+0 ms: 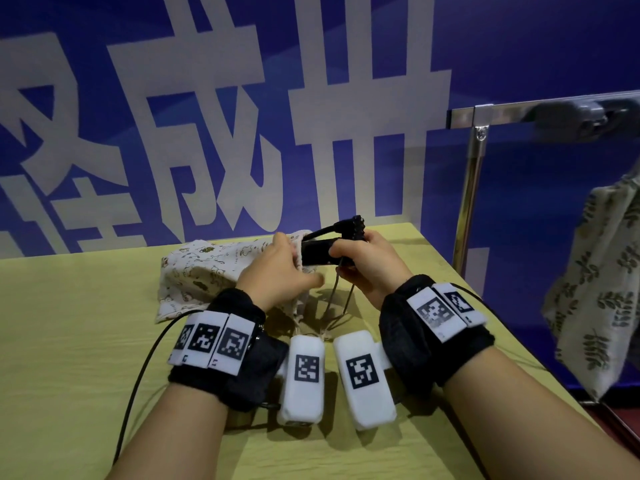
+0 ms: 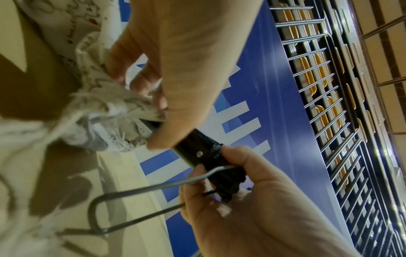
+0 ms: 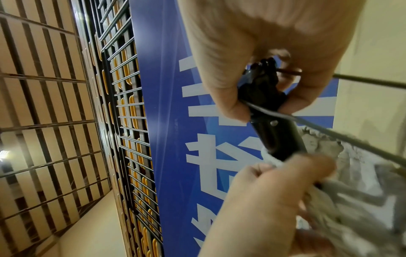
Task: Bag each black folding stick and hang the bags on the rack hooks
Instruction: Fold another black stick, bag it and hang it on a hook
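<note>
A black folding stick [image 1: 320,252] [image 2: 197,153] [image 3: 274,137] lies level above the table, its front end inside the mouth of a cream printed cloth bag [image 1: 204,268] [image 2: 114,125] [image 3: 351,173]. My right hand [image 1: 360,261] [image 2: 230,182] [image 3: 259,104] grips the stick's rear end, where a thin wire loop [image 2: 123,205] [image 3: 351,142] hangs down. My left hand [image 1: 280,271] [image 2: 153,83] [image 3: 274,182] pinches the gathered bag mouth around the stick. The bag's body rests on the table behind my left hand.
The yellow-green table [image 1: 86,341] ends on the right near a metal rack post [image 1: 471,188]. A leaf-print cloth bag [image 1: 599,289] hangs at the right under the rack bar [image 1: 519,110]. A blue banner [image 1: 346,98] stands behind the table.
</note>
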Demonstrator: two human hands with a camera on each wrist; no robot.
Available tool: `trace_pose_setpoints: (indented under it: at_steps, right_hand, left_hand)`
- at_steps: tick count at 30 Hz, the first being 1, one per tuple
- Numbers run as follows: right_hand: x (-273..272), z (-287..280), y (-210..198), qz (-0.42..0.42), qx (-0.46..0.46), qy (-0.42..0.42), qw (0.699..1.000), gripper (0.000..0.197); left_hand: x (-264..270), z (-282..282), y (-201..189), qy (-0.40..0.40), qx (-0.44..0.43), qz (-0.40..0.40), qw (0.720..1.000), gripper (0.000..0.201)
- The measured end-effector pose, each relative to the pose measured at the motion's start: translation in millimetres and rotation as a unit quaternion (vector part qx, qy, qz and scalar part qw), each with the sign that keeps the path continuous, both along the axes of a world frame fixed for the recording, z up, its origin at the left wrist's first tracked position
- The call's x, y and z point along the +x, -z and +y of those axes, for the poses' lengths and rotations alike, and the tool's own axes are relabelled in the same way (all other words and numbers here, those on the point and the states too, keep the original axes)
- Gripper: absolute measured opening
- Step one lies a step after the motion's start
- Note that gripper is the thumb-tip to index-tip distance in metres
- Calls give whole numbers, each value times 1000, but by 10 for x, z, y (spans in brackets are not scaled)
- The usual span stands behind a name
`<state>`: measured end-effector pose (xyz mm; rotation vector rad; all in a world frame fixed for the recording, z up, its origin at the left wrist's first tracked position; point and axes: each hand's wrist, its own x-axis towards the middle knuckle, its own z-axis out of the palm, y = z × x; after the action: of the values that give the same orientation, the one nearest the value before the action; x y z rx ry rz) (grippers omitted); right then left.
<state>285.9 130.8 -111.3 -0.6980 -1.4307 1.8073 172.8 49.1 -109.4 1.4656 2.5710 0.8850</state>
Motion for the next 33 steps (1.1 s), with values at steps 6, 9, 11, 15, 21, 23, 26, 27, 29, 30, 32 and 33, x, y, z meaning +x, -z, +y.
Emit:
trace_pose_setpoints:
  at_steps: [6,9,11,15,21,23,26,27,29,30,32,33]
  right_hand:
    - [83,-4,-66,-125,120,5,985,5]
    - [116,41,-52,-203,206,10,957,14]
    - [128,61,-37,-224,219,-6,950,17]
    - [144,82,-61,-193,182,25,964,9]
    - [197,138,-135,-108,124,102,981,14]
    - [224,139,-162,-97,132,114,980,13]
    - [274,163,-200,-73,145,134,978,14]
    - [286,174,-204,-66,142,134,978,13]
    - [287,186,-194,-58,127,133,981,9]
    - [276,175,-186,-59,116,131,983,5]
    - [226,144,-150,-65,106,125,984,7]
    - [189,130,-126,-67,102,120,985,7]
  left_hand:
    - [28,-51,-52,22,42,21,999,30]
    - [48,-51,-82,38,122,4,992,25]
    - [31,-34,-84,35,160,-3,986,23]
    - [10,-28,-75,33,137,25,990,24]
    - [-115,-41,-5,-22,10,58,998,32]
    - [-159,-49,16,-56,-22,65,996,28]
    - [-260,-88,42,-112,-53,99,987,14]
    - [-296,-100,44,-120,-52,94,987,12]
    - [-313,-98,35,-105,-26,29,994,11]
    - [-278,-87,20,-84,-3,-27,996,11]
    - [-144,-59,-29,-37,46,-133,989,13]
    - [-56,-49,-55,-14,67,-179,981,14]
